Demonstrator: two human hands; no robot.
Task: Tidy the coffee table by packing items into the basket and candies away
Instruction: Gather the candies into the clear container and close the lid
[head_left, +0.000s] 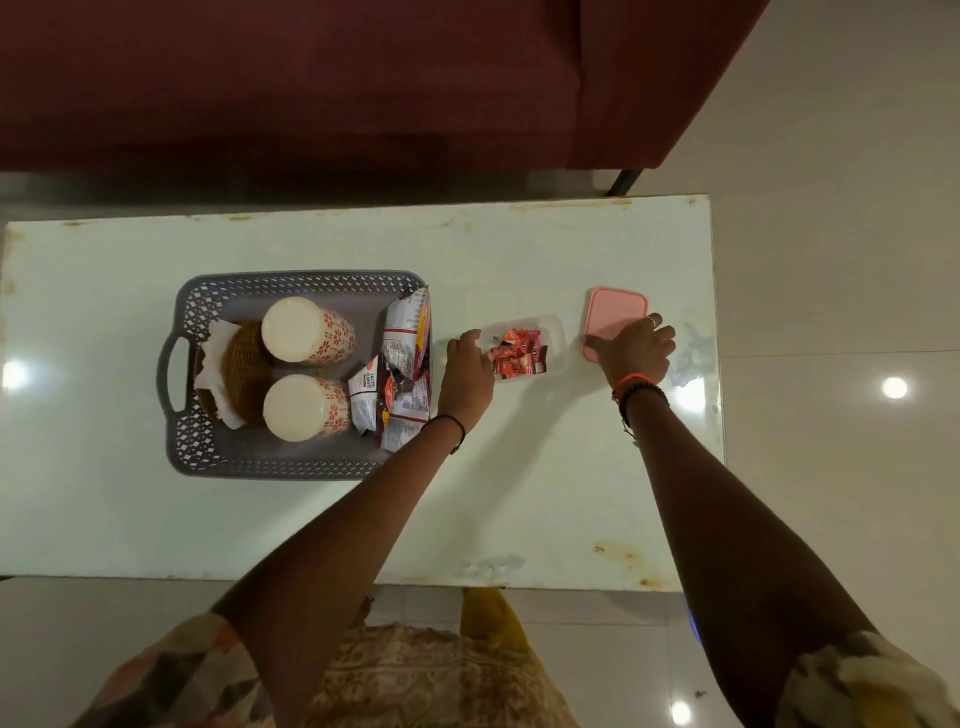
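My left hand grips the near-left edge of the small clear plastic box, which is filled with red-wrapped candies. Just right of it, my right hand lies spread flat on the pink rectangular lid on the white glossy tabletop. Left of my left hand sits the grey perforated plastic basket, holding two patterned cups and snack packets.

White coffee table: near half bare, wide room for hands. Far strip also bare. Grey basket blocks left-centre, packed with two cups, snack packets, woven coasters. Clear candy box just right of basket, narrow gap filled by left hand. Pink lid near right edge, under right hand.
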